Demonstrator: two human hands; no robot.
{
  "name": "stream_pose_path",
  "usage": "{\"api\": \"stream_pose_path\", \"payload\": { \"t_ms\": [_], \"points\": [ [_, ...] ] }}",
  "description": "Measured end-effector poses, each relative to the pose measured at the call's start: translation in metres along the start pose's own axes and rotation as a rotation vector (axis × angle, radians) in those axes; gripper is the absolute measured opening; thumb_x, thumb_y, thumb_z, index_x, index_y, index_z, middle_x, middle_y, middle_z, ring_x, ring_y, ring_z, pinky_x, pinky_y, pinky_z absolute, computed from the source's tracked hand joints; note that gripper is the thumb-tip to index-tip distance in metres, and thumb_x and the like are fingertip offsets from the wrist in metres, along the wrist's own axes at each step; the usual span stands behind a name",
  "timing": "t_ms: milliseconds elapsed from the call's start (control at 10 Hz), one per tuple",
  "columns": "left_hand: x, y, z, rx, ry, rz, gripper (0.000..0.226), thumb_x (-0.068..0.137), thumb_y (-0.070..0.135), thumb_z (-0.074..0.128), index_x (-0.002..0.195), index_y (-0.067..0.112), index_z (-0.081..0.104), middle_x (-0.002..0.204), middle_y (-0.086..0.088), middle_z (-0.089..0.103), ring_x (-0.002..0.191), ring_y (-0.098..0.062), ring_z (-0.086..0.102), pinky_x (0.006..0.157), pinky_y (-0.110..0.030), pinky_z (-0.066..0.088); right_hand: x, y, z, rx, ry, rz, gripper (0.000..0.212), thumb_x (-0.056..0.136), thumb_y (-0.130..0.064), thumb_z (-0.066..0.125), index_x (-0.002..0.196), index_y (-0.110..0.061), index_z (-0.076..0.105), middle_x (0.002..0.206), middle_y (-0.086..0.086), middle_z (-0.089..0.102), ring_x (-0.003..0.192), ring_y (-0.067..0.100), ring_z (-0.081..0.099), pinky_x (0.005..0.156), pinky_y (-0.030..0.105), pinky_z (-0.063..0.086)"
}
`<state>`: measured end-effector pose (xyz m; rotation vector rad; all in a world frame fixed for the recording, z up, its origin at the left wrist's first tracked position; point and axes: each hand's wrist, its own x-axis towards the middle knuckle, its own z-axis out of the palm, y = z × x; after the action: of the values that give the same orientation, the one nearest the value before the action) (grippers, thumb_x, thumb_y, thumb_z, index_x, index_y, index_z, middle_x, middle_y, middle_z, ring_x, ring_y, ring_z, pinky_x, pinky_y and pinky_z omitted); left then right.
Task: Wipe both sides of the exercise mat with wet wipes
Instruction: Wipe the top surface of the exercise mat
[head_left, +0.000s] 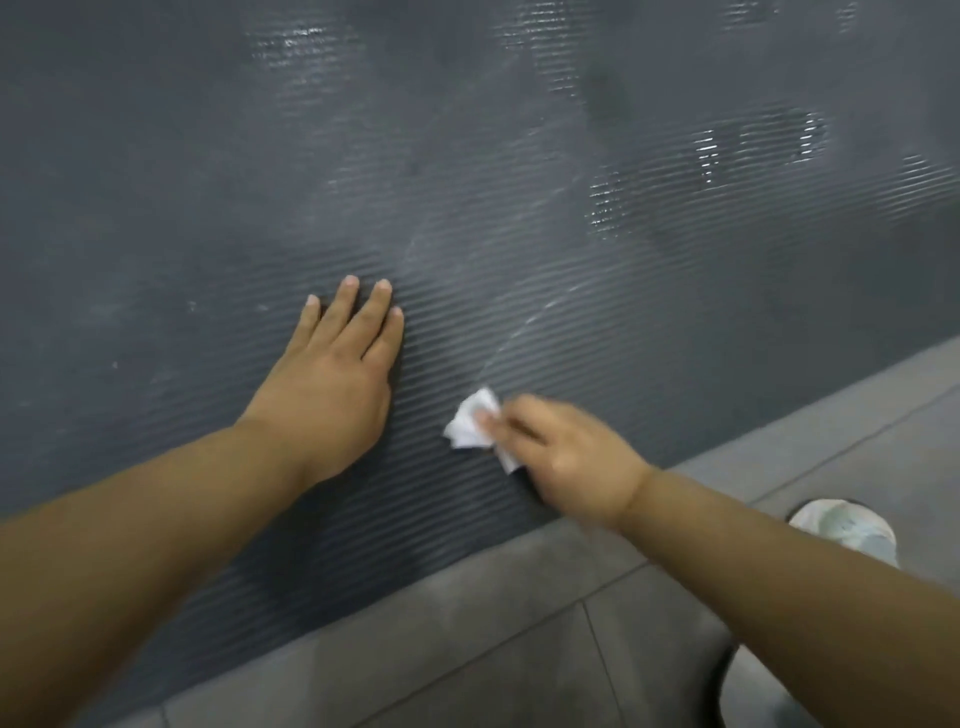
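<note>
A dark grey ribbed exercise mat (467, 171) lies flat and fills most of the view. Wet shiny patches show at its upper middle and upper right, and a pale streak runs down towards the wipe. My left hand (332, 379) rests palm down on the mat, fingers spread a little, holding nothing. My right hand (566, 457) is blurred and pinches a crumpled white wet wipe (472, 421) against the mat near its near edge.
Grey floor tiles (519, 639) run along the mat's near edge at the bottom and right. A light-coloured shoe (847, 530) sits on the tiles at the right, just beyond my right forearm.
</note>
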<state>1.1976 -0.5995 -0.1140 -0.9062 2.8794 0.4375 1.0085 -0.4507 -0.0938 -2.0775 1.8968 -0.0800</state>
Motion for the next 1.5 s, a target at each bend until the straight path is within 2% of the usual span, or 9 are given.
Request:
{"api": "stream_pose_path", "payload": {
  "t_ms": [200, 300, 400, 500, 700, 800, 1000, 1300, 1500],
  "points": [
    [0.005, 0.007, 0.003, -0.048, 0.09, 0.038, 0.048, 0.098, 0.026, 0.038, 0.128, -0.008, 0.05, 0.142, -0.028, 0.038, 0.133, -0.049, 0.029, 0.107, -0.053, 0.018, -0.022, 0.1, -0.028, 0.045, 0.28, 0.938, 0.031, 0.091, -0.005, 0.043, 0.119, -0.002, 0.053, 0.108, 0.013, 0.043, 0.083, 0.026, 0.043, 0.082, 0.039, 0.044],
    [0.012, 0.014, 0.006, -0.05, 0.101, 0.093, 0.052, 0.094, 0.026, 0.031, 0.126, -0.008, 0.052, 0.139, -0.027, 0.042, 0.131, -0.046, 0.035, 0.106, -0.052, 0.022, -0.019, 0.038, 0.001, 0.071, 0.242, 0.836, 0.04, 0.085, 0.001, 0.047, 0.124, -0.006, 0.051, 0.117, 0.013, 0.045, 0.095, 0.027, 0.048, 0.075, 0.024, 0.034],
    [0.015, 0.016, 0.007, -0.037, 0.095, 0.084, 0.054, 0.093, 0.03, 0.032, 0.125, -0.008, 0.053, 0.139, -0.027, 0.043, 0.129, -0.045, 0.038, 0.106, -0.053, 0.023, -0.024, -0.033, 0.025, 0.096, 0.174, 0.354, 0.042, 0.073, 0.007, 0.059, 0.114, -0.003, 0.059, 0.103, 0.008, 0.053, 0.084, 0.022, 0.055, 0.065, 0.023, 0.04],
    [0.013, 0.012, 0.007, -0.032, 0.108, 0.1, 0.054, 0.094, 0.031, 0.032, 0.127, -0.007, 0.053, 0.14, -0.026, 0.042, 0.13, -0.044, 0.037, 0.107, -0.053, 0.023, -0.038, -0.023, 0.024, 0.09, 0.06, 0.183, 0.04, 0.091, -0.009, 0.029, 0.11, -0.012, 0.064, 0.086, 0.001, 0.058, 0.067, 0.018, 0.057, 0.054, 0.026, 0.044],
    [0.012, 0.012, 0.008, -0.045, 0.1, 0.091, 0.053, 0.094, 0.032, 0.033, 0.126, -0.005, 0.054, 0.139, -0.026, 0.043, 0.13, -0.044, 0.038, 0.107, -0.055, 0.025, -0.08, 0.075, 0.005, 0.058, 0.375, 0.92, 0.035, 0.087, 0.001, 0.044, 0.117, 0.001, 0.062, 0.092, 0.014, 0.048, 0.076, 0.026, 0.047, 0.071, 0.031, 0.041],
    [0.012, 0.013, 0.007, -0.046, 0.08, 0.086, 0.053, 0.093, 0.032, 0.033, 0.125, -0.005, 0.055, 0.137, -0.026, 0.045, 0.128, -0.044, 0.041, 0.106, -0.055, 0.027, -0.062, 0.03, 0.016, 0.05, 0.397, 0.845, 0.025, 0.098, -0.014, 0.039, 0.105, 0.001, 0.058, 0.081, -0.01, 0.046, 0.067, 0.005, 0.038, 0.065, 0.023, 0.038],
    [0.012, 0.01, -0.001, -0.059, 0.077, 0.077, 0.042, 0.088, 0.018, 0.064, 0.124, -0.003, 0.057, 0.135, -0.022, 0.049, 0.125, -0.042, 0.046, 0.103, -0.052, 0.03, -0.046, -0.016, 0.025, 0.05, 0.013, 0.028, 0.034, 0.085, -0.014, 0.04, 0.117, -0.012, 0.052, 0.089, -0.002, 0.047, 0.06, 0.015, 0.053, 0.046, 0.022, 0.034],
    [0.018, 0.028, -0.015, 0.044, -0.105, -0.054, 0.052, 0.088, 0.03, 0.059, 0.131, 0.001, 0.051, 0.143, -0.019, 0.041, 0.134, -0.038, 0.036, 0.107, -0.051, 0.031, -0.008, 0.175, -0.092, -0.3, -0.196, 0.685, 0.036, 0.086, -0.007, 0.052, 0.122, -0.003, 0.048, 0.12, 0.015, 0.036, 0.095, 0.039, 0.052, 0.082, 0.04, 0.048],
    [0.03, 0.049, -0.02, 0.142, -0.138, -0.046, 0.06, 0.065, 0.033, 0.08, 0.113, 0.001, 0.063, 0.12, -0.026, 0.057, 0.106, -0.049, 0.056, 0.076, -0.061, 0.049, -0.031, 0.098, -0.027, 0.043, -0.066, 0.273, 0.046, 0.091, -0.022, 0.04, 0.134, -0.004, 0.043, 0.128, 0.018, 0.043, 0.102, 0.036, 0.054, 0.087, 0.038, 0.048]
  ]
}}
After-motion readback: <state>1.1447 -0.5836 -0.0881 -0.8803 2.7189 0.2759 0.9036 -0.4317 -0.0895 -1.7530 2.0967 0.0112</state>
